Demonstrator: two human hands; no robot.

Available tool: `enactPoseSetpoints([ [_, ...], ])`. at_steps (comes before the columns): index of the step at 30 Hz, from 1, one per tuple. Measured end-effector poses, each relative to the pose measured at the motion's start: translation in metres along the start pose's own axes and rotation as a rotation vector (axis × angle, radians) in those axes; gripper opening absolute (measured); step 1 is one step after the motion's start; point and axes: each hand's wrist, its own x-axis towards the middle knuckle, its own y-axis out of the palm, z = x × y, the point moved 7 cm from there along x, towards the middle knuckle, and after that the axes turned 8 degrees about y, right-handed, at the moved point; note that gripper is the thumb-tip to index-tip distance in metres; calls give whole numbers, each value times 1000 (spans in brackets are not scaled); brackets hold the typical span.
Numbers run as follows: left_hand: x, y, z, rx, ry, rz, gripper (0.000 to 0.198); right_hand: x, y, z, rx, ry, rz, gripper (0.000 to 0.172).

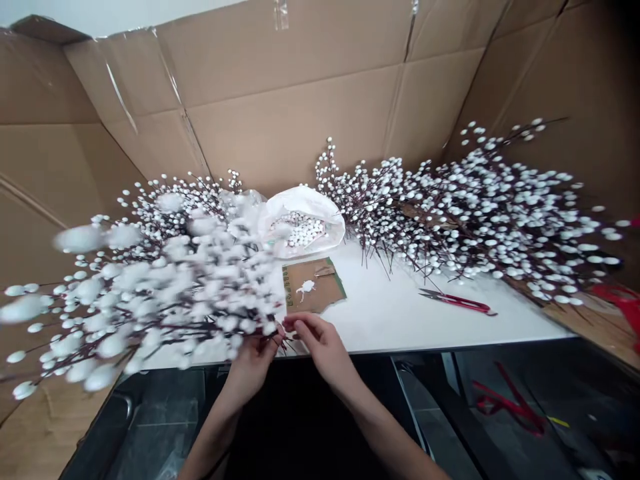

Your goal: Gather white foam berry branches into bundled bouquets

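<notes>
My left hand (253, 365) is closed around the stems of a bunch of dark branches studded with white foam buds (165, 293), which fans out to the left and is blurred by motion. My right hand (320, 343) sits beside it at the table's front edge, its fingertips pinched at the stem ends of the same bunch. Just beyond my hands lies a small brown cardboard piece (315, 287) with a white blob on it.
A white plastic bag of loose white beads (303, 223) lies on the white table (400, 313). A large heap of budded branches (475, 207) fills the right. Red-handled scissors (457, 301) lie near it. Cardboard walls (280, 100) surround the table. Red ribbon (507, 403) lies below.
</notes>
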Motion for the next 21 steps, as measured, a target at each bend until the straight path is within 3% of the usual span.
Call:
enactPoseSetpoints([
  [3,-5,6,-11,-200,-19,91,19,-1,-2,-6,217,161,121,20],
  [6,-8,14,-18,-387,-42,160,24,-11,13,-7,398,291,309,18],
  [8,-9,20,-18,-499,-65,182,26,-19,22,-8,488,356,362,19],
  [14,-14,33,-17,-718,-117,177,28,-29,33,-12,695,426,255,12],
  [17,-14,35,-18,-765,-123,157,28,-30,36,-11,804,385,183,7],
  [21,-12,33,-17,-790,-120,109,24,-33,39,-7,839,305,185,7],
])
